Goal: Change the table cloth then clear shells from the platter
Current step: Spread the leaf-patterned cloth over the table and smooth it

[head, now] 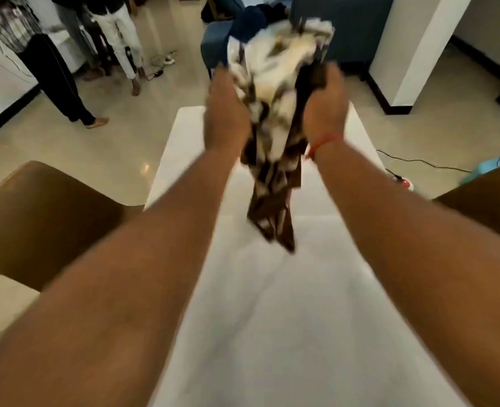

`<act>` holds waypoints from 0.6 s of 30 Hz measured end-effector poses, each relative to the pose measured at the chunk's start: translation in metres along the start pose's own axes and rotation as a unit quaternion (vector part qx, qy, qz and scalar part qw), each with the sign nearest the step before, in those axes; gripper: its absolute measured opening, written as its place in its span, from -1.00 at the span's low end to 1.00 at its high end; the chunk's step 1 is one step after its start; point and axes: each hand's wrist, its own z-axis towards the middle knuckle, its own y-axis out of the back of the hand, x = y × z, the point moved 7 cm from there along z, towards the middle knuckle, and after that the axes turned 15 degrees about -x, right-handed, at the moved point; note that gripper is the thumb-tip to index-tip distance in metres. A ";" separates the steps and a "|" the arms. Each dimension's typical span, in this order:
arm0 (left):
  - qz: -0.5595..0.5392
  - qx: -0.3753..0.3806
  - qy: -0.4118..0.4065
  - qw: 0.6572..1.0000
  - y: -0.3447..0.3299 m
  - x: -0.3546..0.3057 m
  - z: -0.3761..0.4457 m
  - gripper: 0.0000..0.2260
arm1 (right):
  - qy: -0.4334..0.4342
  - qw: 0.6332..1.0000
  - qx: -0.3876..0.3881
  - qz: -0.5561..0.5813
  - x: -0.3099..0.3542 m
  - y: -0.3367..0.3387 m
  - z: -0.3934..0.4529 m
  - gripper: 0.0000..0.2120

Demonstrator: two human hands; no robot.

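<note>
Where my two forearms stretch out from the bottom corners, the white tabletop [272, 318] runs bare beneath them, flanked by a brown chair [37, 218] on the left and another brown chair back [489, 201] cut off at the right edge. I see no platter or shells in view. Farther out, my left hand [226, 113] and right hand [325, 110] are raised above the tabletop, both clenched on a bunched brown-and-cream table cloth [275, 113] held between them; its tail hangs down, and I can't tell whether the tip touches the surface. Motion blur smears my fingers and the cloth's pattern. A red thread [320, 145] circles my right wrist. Beyond, people's legs [119, 39] stand on the glossy floor, a blue sofa [216, 45] sits half hidden behind the cloth, and a white pillar [419, 48] rises at right
</note>
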 end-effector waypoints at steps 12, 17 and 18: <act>0.125 0.063 0.124 0.982 0.114 0.160 -0.156 -0.81 | 0.001 0.986 -0.167 -0.025 -0.025 0.138 -0.045 -0.68; 0.152 0.112 0.155 0.970 0.193 0.215 -0.242 -0.79 | -0.048 0.983 -0.135 -0.119 -0.075 0.213 -0.131 -0.60; 0.164 0.129 0.144 0.967 0.215 0.226 -0.259 -0.77 | -0.051 0.979 -0.135 -0.146 -0.081 0.233 -0.150 -0.58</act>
